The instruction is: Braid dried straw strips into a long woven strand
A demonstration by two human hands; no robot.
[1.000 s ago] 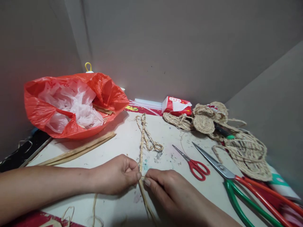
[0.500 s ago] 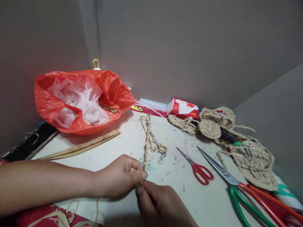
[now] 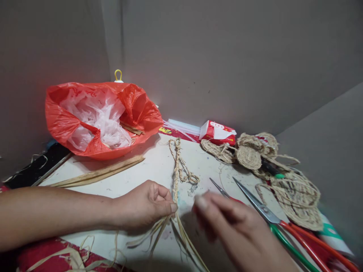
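Observation:
My left hand (image 3: pixel 150 204) pinches the lower end of a braided straw cord (image 3: pixel 176 181) between thumb and fingers. The braid lies away from me along the white tabletop, its far part looped to the right. From under the pinch, loose flat straw strands (image 3: pixel 187 240) fan out toward me, some left and some right. My right hand (image 3: pixel 232 223) is off the strands, to their right, fingers loosely curled and partly blurred, with nothing visible in them. It covers most of the small red-handled scissors (image 3: pixel 219 187).
Large shears (image 3: pixel 263 209) with green and red handles lie at right. Behind them are woven straw pieces (image 3: pixel 295 192). A red plastic bag (image 3: pixel 107 151) stands back left, dry leaf strips (image 3: pixel 99 172) before it. A red tissue pack (image 3: pixel 217 132) rests by the wall. Straw scraps (image 3: pixel 73 257) lie front left.
My right hand has let go of the strands by the left hand and moved right, over the small scissors. The strands now spread out. My left hand keeps its pinch.

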